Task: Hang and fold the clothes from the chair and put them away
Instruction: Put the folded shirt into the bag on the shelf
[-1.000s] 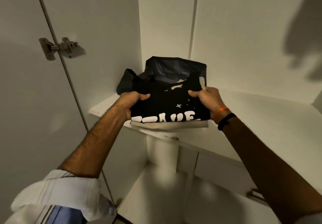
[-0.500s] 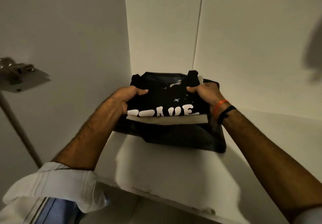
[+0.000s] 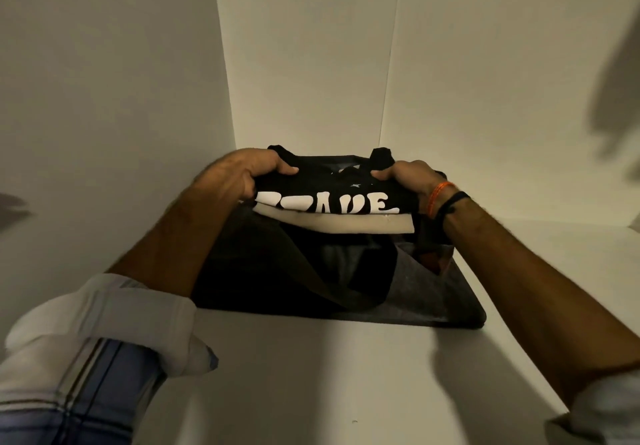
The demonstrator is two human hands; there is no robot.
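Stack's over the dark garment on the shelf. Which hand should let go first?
Right, probably. The right hand pinches only the black shirt at its top edge, while the left hand wraps the stack's side, steadying it.

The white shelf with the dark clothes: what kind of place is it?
Probably inside a wardrobe: a white shelf enclosed by white panels, with a folded dark garment lying in the corner.
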